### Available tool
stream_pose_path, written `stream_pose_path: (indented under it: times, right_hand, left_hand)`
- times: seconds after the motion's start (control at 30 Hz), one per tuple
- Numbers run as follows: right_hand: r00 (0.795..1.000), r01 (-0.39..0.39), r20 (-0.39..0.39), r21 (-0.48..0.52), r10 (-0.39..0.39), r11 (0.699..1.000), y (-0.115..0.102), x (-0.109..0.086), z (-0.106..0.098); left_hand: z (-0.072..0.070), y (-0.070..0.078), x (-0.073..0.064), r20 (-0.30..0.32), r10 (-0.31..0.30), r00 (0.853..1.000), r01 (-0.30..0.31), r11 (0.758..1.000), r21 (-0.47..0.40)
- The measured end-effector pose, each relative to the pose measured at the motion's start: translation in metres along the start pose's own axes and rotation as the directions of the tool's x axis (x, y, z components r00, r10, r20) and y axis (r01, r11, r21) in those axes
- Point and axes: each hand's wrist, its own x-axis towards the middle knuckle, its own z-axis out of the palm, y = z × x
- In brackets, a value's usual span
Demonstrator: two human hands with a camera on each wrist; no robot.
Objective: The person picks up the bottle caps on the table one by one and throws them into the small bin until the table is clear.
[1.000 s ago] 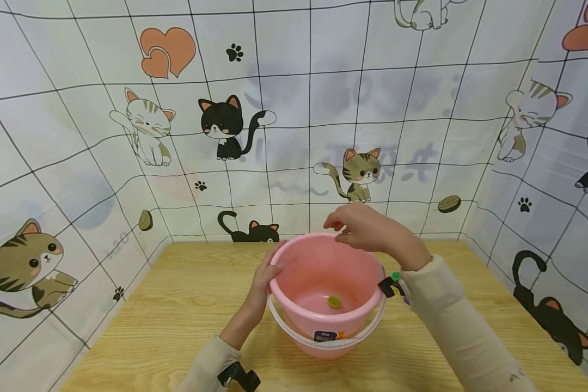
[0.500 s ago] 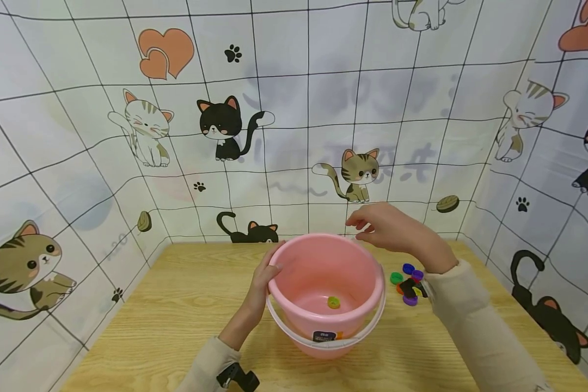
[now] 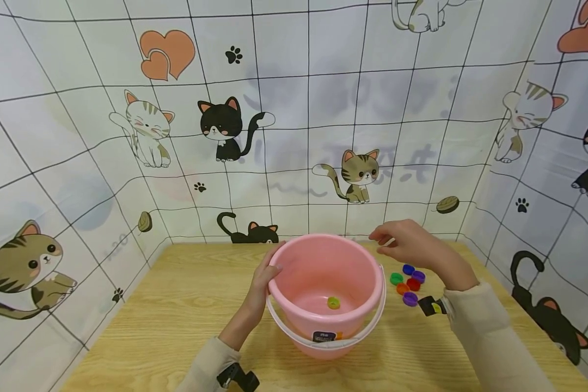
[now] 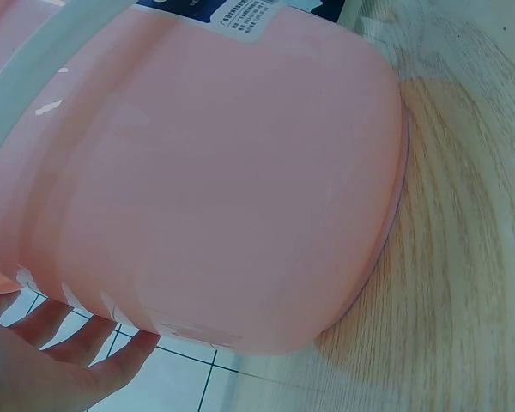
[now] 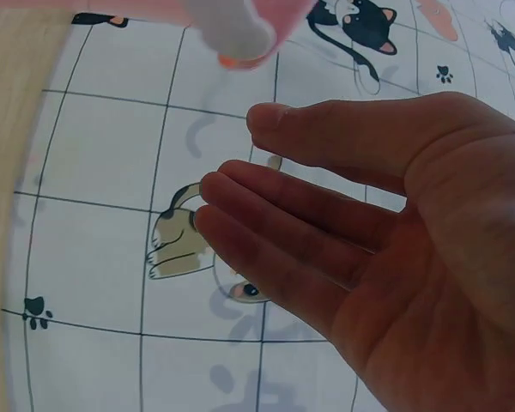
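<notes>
A pink bucket (image 3: 325,326) with a white handle (image 3: 374,321) stands upright on the wooden table. My left hand (image 3: 264,275) grips its left side, thumb over the rim and fingers along the outer wall; the left wrist view shows those fingers (image 4: 86,343) against the pink plastic. One yellow-green bottle cap (image 3: 334,302) lies on the bucket's bottom. Right of the bucket, my right hand (image 3: 409,245) hovers in the air with nothing in it, its fingers (image 5: 283,223) loosely extended. Below it on the table is a small group of coloured bottle caps (image 3: 413,284).
The light wood table (image 3: 201,305) reaches back to a white sheet (image 3: 284,136) with a grid and cartoon cats, which encloses it at the back and both sides. A label (image 4: 240,17) is stuck on the bucket's front.
My right hand has moved from over the bucket's rim to the right and a little lower, uncovering the caps on the table. The left hand and the bucket stay put.
</notes>
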Motion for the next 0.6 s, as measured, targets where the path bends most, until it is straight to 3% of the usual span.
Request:
stream_pose_path:
  times: [0.6]
  right_hand:
    - [0.999, -0.051, 0.000, 0.073, 0.051, 0.996, 0.051, -0.034, 0.047]
  left_hand:
    - [0.001, 0.000, -0.001, -0.009, -0.010, 1.000, 0.010, 1.000, 0.000]
